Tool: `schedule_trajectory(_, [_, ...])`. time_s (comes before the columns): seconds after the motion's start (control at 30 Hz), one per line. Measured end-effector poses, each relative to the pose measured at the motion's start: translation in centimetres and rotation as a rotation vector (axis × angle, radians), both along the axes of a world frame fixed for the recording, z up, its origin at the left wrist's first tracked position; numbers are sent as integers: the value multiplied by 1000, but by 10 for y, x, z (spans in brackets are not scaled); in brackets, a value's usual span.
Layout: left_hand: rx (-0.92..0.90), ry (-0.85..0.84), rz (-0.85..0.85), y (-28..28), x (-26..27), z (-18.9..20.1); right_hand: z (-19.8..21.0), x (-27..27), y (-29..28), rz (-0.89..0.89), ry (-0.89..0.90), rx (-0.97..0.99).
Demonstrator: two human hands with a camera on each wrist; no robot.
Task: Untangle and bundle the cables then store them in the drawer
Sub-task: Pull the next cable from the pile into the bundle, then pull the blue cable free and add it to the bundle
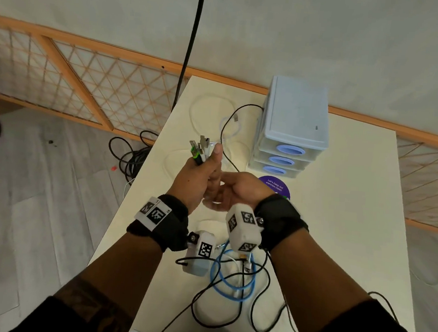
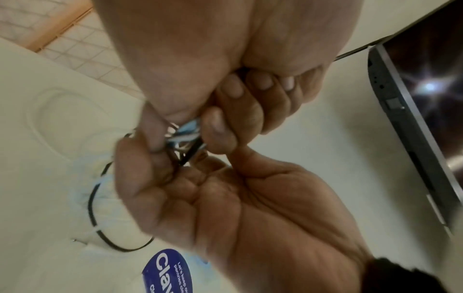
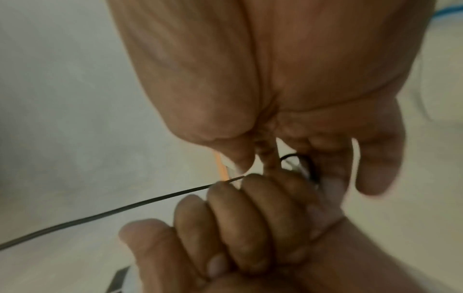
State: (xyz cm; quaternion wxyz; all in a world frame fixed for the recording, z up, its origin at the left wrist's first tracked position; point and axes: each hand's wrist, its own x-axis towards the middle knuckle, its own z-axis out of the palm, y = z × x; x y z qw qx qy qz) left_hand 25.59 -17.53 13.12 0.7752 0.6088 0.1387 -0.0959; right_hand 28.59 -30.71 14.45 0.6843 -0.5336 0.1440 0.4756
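My left hand is raised above the table and grips a bunch of cables, whose USB plugs stick up out of the fist. My right hand sits close against it, just below. In the left wrist view its fingers curl round the blue, white and black strands under the left fist. One black cable runs off sideways from the left hand. The three-drawer unit stands at the back of the table with its drawers shut.
Loose loops of blue cable and black cable lie on the table near me. White loops lie by the drawer unit. A round purple sticker is in front of it. A laptop and floor cables lie to the left.
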Motion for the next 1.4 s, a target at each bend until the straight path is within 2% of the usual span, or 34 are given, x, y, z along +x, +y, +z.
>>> schedule_trajectory(0.07, [-2, -6, 1, 2, -3, -3, 12, 8, 4, 13, -35, -37])
schedule_trajectory(0.17, [36, -5, -23, 3, -10, -8, 24, 41, 10, -20, -212, -204])
schedule_trajectory(0.3, [92, 24, -43, 6, -15, -16, 32, 79, 13, 87, -444, -413])
schedule_trajectory(0.37, [102, 65, -68, 7, -20, -23, 36, 95, 11, -37, -508, -456])
schedule_trajectory(0.43, [162, 93, -81, 7, -27, -31, 44, 108, 7, -256, -482, -379])
schedule_trajectory(0.5, [218, 122, -52, 7, -32, -39, 44, 122, 1, -305, -497, -310])
schedule_trajectory(0.53, [265, 132, -36, 7, -32, -42, 45, 124, 0, -234, -502, -312])
schedule_trajectory(0.63, [438, 141, -21, 5, -25, -49, 51, 114, -9, 106, -655, -496])
schedule_trajectory(0.7, [466, 131, 1, 5, -18, -52, 47, 100, -17, 240, -768, -570])
schedule_trajectory(0.77, [496, 128, 21, 5, -9, -52, 34, 79, -25, 214, -852, -634])
schedule_trajectory(0.87, [549, 118, 31, 1, -1, -49, -1, 38, -37, 91, -735, -639])
schedule_trajectory(0.93, [546, 107, 30, -3, 2, -46, -24, 13, -42, 232, -700, -708])
schedule_trajectory(1.13, [499, 112, 17, -12, 3, -42, -69, -39, -43, 752, -832, -857])
schedule_trajectory(1.27, [491, 126, 35, -14, 1, -37, -90, -51, -37, 931, -874, -899])
schedule_trajectory(1.4, [449, 153, 58, -13, -2, -38, -103, -58, -32, 1028, -869, -965])
